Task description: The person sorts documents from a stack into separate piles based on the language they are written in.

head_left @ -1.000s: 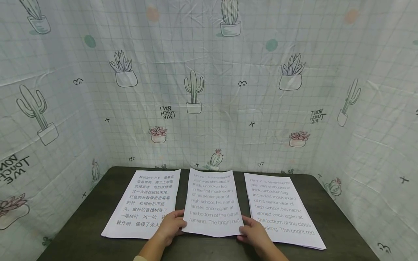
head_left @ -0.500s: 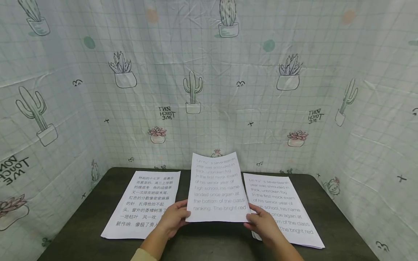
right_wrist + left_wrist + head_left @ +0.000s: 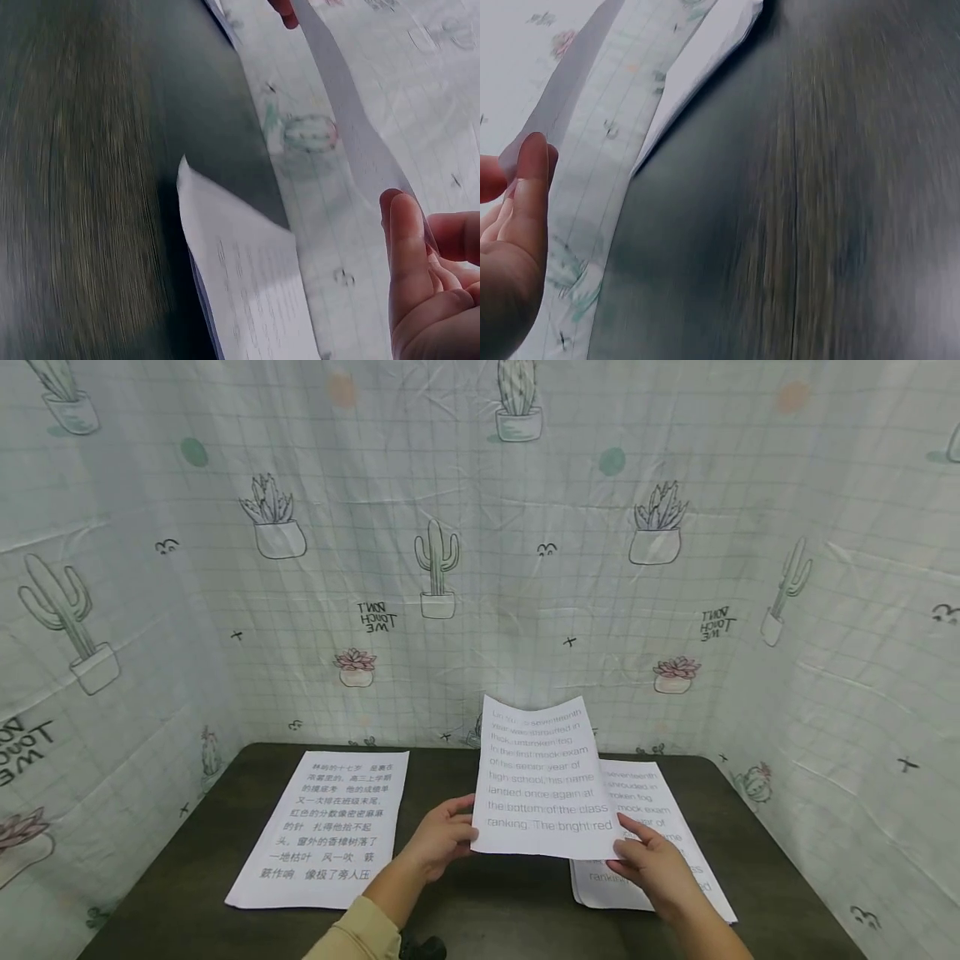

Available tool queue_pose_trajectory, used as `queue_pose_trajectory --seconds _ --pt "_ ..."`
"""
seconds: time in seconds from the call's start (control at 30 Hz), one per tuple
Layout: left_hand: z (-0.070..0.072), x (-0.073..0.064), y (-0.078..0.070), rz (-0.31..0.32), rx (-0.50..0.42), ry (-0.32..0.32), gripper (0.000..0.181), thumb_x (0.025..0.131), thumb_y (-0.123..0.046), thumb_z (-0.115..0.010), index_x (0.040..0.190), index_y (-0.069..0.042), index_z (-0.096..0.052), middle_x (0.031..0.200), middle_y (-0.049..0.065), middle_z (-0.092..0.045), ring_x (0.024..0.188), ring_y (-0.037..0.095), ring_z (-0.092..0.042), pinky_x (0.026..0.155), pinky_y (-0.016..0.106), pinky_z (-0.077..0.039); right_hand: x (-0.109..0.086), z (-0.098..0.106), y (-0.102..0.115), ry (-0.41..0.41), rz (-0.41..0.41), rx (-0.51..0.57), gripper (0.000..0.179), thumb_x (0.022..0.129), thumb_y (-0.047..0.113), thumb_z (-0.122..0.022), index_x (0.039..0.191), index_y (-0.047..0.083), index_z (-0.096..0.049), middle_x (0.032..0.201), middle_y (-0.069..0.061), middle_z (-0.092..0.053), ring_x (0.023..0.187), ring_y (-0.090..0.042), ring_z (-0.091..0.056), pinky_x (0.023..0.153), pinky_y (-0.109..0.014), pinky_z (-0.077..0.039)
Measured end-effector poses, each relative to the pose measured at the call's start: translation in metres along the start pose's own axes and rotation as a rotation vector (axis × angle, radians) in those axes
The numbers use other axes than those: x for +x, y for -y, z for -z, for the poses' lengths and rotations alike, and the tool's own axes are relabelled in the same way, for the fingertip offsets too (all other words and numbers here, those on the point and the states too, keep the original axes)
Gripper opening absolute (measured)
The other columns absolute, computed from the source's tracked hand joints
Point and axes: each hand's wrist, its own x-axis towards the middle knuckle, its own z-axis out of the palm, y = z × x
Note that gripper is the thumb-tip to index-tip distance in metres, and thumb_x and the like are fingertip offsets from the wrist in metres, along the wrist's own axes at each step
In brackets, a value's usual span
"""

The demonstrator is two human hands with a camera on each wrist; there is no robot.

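Both hands hold up one sheet of paper [image 3: 540,777] printed in English, lifted off the table and tilted so its text faces the head camera. At its lower left edge the left hand [image 3: 442,839] pinches it between thumb and fingers. My right hand [image 3: 656,864] pinches the lower right edge the same way. In the right wrist view the sheet [image 3: 349,112] appears edge-on and bowed. Below and behind it on the right lies a stack of English-printed sheets [image 3: 675,843], partly hidden by the held sheet and the right hand.
A stack of sheets with Chinese text [image 3: 322,827] lies on the left of the dark wooden table [image 3: 495,918]. A curtain [image 3: 480,568] with cactus prints hangs behind and on both sides. A small dark object [image 3: 423,948] shows by the left sleeve.
Both hands have lifted the sheet from the middle of the table and carried it rightward. It now overlaps the right stack in the head view. The Chinese-text stack stays in place.
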Motion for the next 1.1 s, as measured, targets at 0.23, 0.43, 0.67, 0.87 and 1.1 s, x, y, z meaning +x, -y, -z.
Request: queue_pose_trajectory --seconds 0.23,0.43,0.67,0.87,1.1 --pt "-0.038 0.01 0.003 0.034 -0.009 0.01 0.064 0.082 0.011 -0.055 0.143 0.006 -0.04 0.123 0.025 -0.065 0.091 0.022 -0.07 0.072 0.037 -0.06 -0.008 0.038 -0.003 -0.005 -0.019 0.022 0.061 0.099 0.001 -0.044 0.152 -0.009 -0.016 0.1 0.011 -0.064 0.087 -0.001 -0.064 0.078 -0.021 -0.058" --pt "-0.068 0.019 0.011 0.052 -0.025 0.019 0.064 0.079 0.013 -0.056 0.141 0.004 -0.044 0.118 0.023 -0.068 0.087 0.021 -0.069 0.068 0.034 -0.058 -0.013 0.068 -0.008 -0.02 -0.033 0.016 0.061 0.1 0.001 -0.042 0.153 -0.009 -0.012 0.095 0.016 -0.063 0.087 -0.001 -0.063 0.079 -0.021 -0.057" --pt "-0.098 0.023 0.017 0.07 -0.03 0.026 0.062 0.078 0.016 -0.056 0.138 0.004 -0.047 0.111 0.018 -0.071 0.086 0.019 -0.068 0.069 0.037 -0.059 -0.013 0.097 -0.014 -0.053 -0.051 -0.013 0.062 0.101 0.002 -0.041 0.152 -0.011 -0.009 0.094 0.021 -0.062 0.088 0.002 -0.063 0.08 -0.021 -0.057" --pt "-0.123 0.025 0.025 0.097 -0.021 0.025 0.062 0.077 0.018 -0.056 0.137 0.006 -0.047 0.108 0.015 -0.07 0.084 0.017 -0.067 0.07 0.04 -0.06 -0.014 0.118 -0.018 -0.091 -0.108 0.02 0.063 0.1 0.003 -0.04 0.152 -0.01 -0.006 0.093 0.018 -0.062 0.087 0.002 -0.063 0.079 -0.022 -0.057" --pt "-0.139 0.027 0.035 0.138 0.016 0.004 0.06 0.076 0.019 -0.056 0.134 0.006 -0.048 0.102 0.012 -0.07 0.078 0.014 -0.065 0.067 0.038 -0.061 -0.014 0.128 -0.031 -0.122 -0.132 0.016 0.062 0.101 0.003 -0.038 0.152 -0.011 -0.006 0.09 0.018 -0.063 0.083 0.002 -0.063 0.077 -0.021 -0.057"
